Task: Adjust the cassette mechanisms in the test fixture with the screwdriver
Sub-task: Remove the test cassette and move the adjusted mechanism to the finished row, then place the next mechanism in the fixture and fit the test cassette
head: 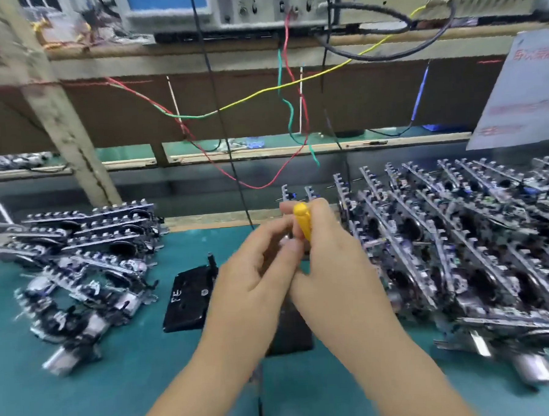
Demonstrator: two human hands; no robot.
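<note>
Even, bright overhead light; soft motion blur throughout, wide-angle bending at edges.

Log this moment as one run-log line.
right hand: grips screwdriver | left hand: fingers curled beside it, grip unclear | fixture: mostly hidden

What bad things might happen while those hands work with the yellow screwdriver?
1. Both hands, the right hand and the left hand, crowd round the yellow screwdriver and hide its tip, so it might slip off unseen.
2. The loose wires hang just behind the hands; a lifted hand might snag one.
3. The big pile of cassette mechanisms sits right beside the right forearm and might get knocked.
</note>
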